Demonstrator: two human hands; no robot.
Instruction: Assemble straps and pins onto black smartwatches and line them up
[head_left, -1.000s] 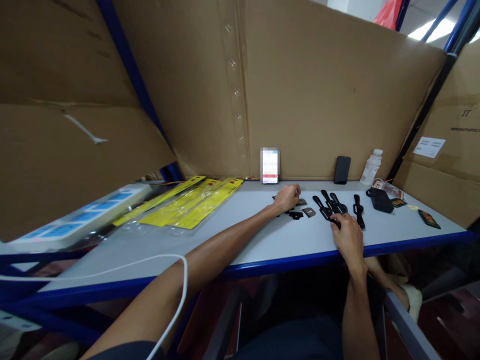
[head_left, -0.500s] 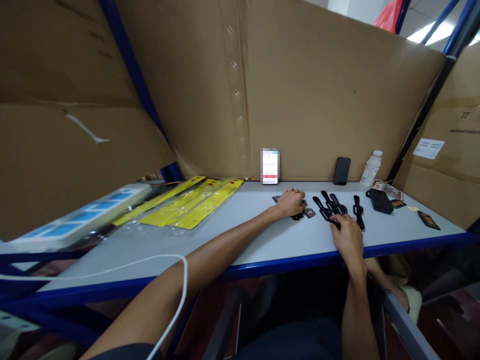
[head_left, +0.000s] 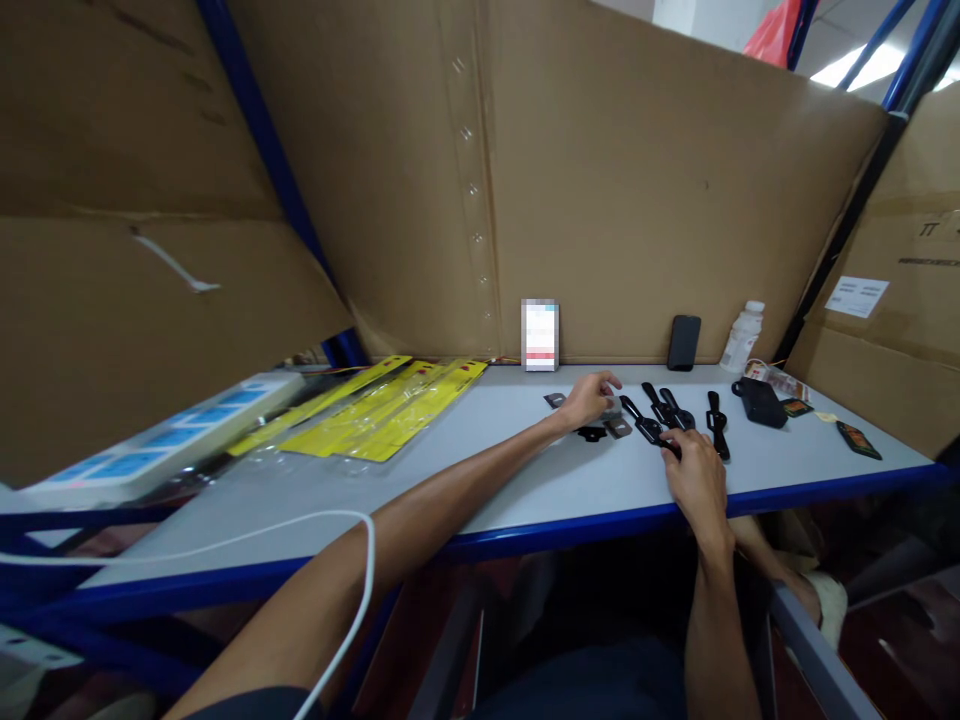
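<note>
While the right grip [head_left: 696, 474] pinches a black tool's [head_left: 639, 421] near end, the left grip's [head_left: 590, 399] hold is unclear.

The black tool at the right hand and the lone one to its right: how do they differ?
The touched tool slants leftward going away; the lone tool points nearly straight away. The right hand partly covers the touched tool, while the lone tool shows almost whole. The touched tool lies beside other black tools; the lone tool apart. Both are black.
</note>
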